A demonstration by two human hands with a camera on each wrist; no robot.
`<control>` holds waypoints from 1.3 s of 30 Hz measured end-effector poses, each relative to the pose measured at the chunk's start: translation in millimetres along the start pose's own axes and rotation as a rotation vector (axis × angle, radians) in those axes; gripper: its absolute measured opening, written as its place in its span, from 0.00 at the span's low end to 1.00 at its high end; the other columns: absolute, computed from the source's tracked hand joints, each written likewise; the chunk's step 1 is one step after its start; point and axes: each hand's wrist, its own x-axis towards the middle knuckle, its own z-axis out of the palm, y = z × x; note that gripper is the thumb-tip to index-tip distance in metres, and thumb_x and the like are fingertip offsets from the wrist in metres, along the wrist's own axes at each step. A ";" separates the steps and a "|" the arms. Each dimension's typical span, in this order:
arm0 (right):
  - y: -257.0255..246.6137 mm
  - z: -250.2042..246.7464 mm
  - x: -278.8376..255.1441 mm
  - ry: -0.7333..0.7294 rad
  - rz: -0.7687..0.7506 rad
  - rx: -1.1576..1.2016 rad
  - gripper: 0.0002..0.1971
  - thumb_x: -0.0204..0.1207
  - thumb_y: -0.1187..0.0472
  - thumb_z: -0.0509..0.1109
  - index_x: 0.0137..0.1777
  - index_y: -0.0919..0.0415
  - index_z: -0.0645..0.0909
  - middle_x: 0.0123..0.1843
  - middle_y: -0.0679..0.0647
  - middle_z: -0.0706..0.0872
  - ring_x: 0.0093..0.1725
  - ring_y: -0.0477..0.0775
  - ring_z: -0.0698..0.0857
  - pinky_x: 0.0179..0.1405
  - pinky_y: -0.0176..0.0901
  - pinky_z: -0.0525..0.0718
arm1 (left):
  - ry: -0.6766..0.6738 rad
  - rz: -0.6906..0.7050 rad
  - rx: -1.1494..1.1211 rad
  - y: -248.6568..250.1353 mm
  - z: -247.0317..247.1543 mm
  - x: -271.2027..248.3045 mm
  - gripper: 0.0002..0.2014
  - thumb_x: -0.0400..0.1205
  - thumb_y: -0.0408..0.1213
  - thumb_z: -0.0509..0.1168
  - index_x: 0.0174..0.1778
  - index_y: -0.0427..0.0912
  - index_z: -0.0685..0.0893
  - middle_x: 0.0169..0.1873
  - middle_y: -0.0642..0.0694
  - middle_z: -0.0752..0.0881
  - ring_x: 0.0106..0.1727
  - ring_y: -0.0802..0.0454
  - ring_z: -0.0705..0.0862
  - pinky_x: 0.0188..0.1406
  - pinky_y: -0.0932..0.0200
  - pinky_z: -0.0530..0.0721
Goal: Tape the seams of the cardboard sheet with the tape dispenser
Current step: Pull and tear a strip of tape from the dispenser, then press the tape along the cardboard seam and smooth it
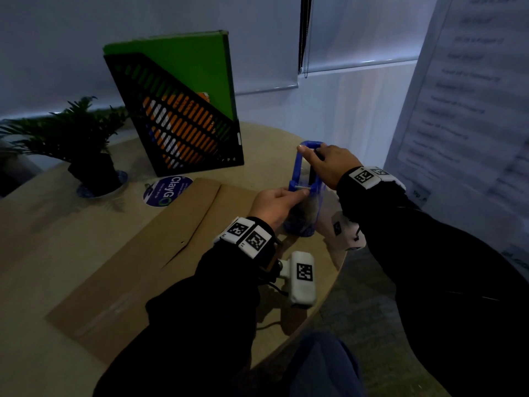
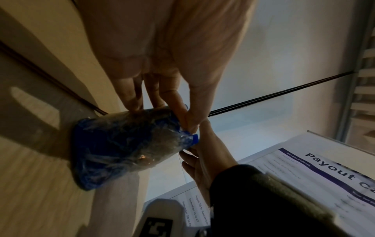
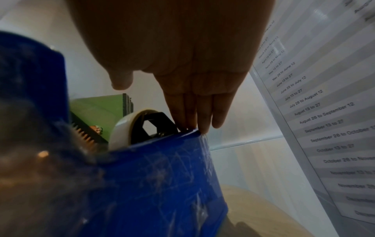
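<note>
I see my left hand (image 1: 273,206) gripping the blue tape dispenser (image 1: 304,179) low down while my right hand (image 1: 329,164) grasps its top, above the cardboard sheet (image 1: 160,242) on the tabletop (image 1: 57,224).

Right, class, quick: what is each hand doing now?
Left hand: grips the tape dispenser low down.
Right hand: fingers rest on its top; grip unclear.
</note>
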 end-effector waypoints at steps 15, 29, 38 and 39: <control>-4.4 -8.5 -2.1 -0.074 0.112 0.139 0.38 0.80 0.32 0.45 0.63 0.65 0.80 0.60 0.63 0.85 0.55 0.63 0.81 0.54 0.48 0.73 | -0.104 0.132 0.306 13.8 -36.9 -10.4 0.05 0.79 0.43 0.69 0.39 0.47 0.85 0.56 0.49 0.88 0.51 0.56 0.84 0.51 0.57 0.81; -126.4 3.3 -54.0 -0.086 -0.266 0.459 0.12 0.81 0.53 0.66 0.53 0.59 0.86 0.60 0.55 0.84 0.61 0.54 0.81 0.64 0.48 0.78 | 0.072 0.215 0.287 28.4 -150.9 -64.6 0.13 0.84 0.41 0.61 0.40 0.49 0.89 0.59 0.55 0.87 0.65 0.57 0.82 0.73 0.51 0.74; -180.0 11.5 -71.6 -0.269 -0.298 0.473 0.11 0.80 0.51 0.67 0.49 0.57 0.87 0.58 0.54 0.86 0.60 0.53 0.82 0.63 0.50 0.79 | 0.129 0.208 0.244 25.8 -183.0 -88.5 0.12 0.85 0.40 0.59 0.43 0.47 0.88 0.58 0.52 0.88 0.65 0.57 0.81 0.68 0.57 0.75; -183.6 12.4 -72.4 -0.268 -0.299 0.482 0.10 0.79 0.51 0.68 0.48 0.56 0.87 0.57 0.53 0.86 0.60 0.53 0.82 0.63 0.51 0.80 | 0.133 0.207 0.246 25.7 -186.5 -89.7 0.12 0.85 0.40 0.59 0.43 0.47 0.88 0.58 0.53 0.88 0.65 0.58 0.81 0.67 0.57 0.75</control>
